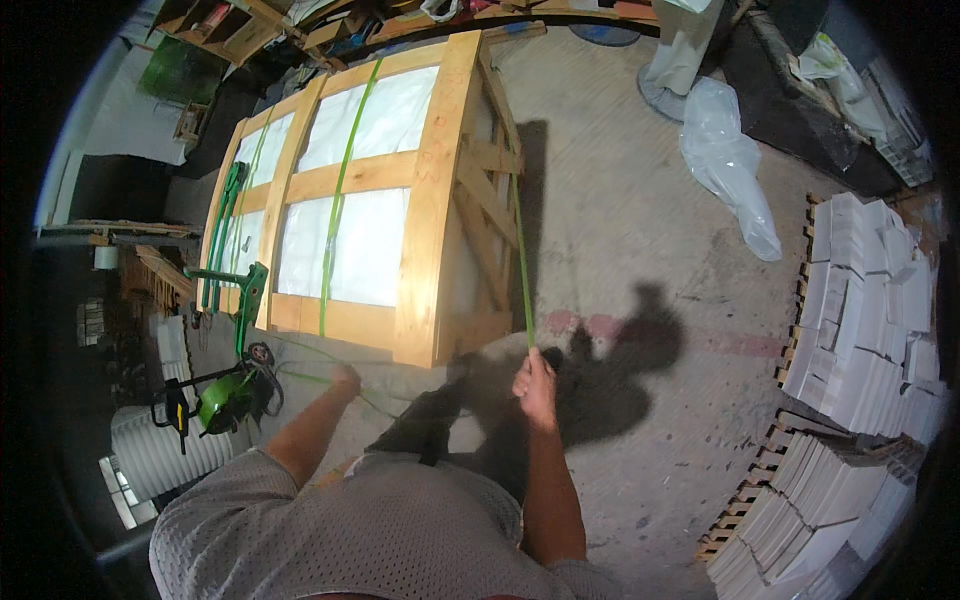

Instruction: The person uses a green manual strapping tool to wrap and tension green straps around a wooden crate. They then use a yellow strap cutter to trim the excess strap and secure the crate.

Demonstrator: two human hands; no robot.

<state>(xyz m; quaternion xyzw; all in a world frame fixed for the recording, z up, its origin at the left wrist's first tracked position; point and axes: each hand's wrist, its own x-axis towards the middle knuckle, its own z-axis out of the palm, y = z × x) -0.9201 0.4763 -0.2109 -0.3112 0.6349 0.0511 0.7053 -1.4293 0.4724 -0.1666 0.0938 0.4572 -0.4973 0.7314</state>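
Note:
My right hand [537,387] is closed round a green packing strap [524,275], which runs taut from it up along the right side of a wooden crate [440,185]. My left hand [346,382], low in front of the crate and a little blurred, has its fingers curled on a slack length of the same kind of strap. White sheeting [345,245] shows between the crate's boards. Two more green straps cross its top. At the crate's left end lies a long-handled green strapping tool [228,225], with a green tensioning tool [245,295] nearer me.
A green and black machine with a cable [225,402] stands left of my left arm. Pallets with stacked white boxes or slabs [850,290] line the right side. Clear plastic wrap [727,165] lies on the concrete floor [620,180]. Timber and cartons [245,35] fill the far edge.

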